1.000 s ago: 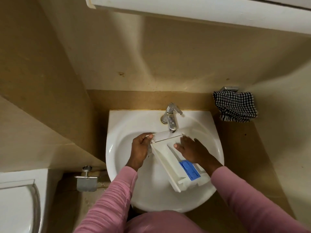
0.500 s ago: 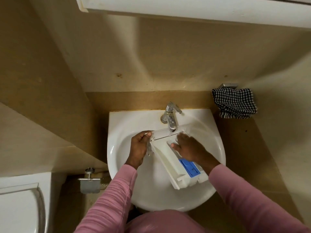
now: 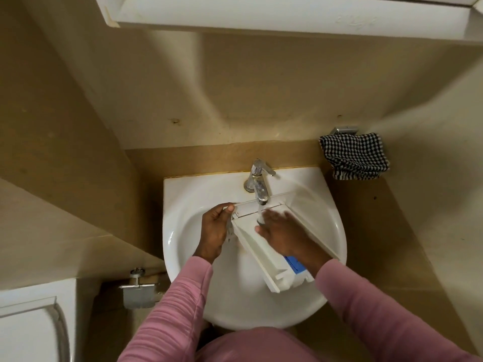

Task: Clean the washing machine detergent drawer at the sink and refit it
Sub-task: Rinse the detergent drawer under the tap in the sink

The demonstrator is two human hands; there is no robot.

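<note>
right hand [image 3: 285, 233] slid farther up drawer [image 3: 254, 253] toward tap [image 3: 257, 184], fingers flat inside; left hand [image 3: 214, 231] fingers grip far-left corner. Washing ongoing.

There are two hands, left hand [image 3: 213, 231] and right hand [image 3: 283, 235]; one drawer [image 3: 257, 253] touching their fingers; one tap [image 3: 257, 182] just above; one sink [image 3: 188, 194] around; one cloth [image 3: 355, 156] well right.

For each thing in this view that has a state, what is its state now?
Detergent drawer: removed, held tilted over the sink.
Tap: seems to be running.
Left hand: grips the drawer's far left corner.
Right hand: flat inside the drawer, fingers blurred.
Checked cloth: hanging on its wall holder.
</note>
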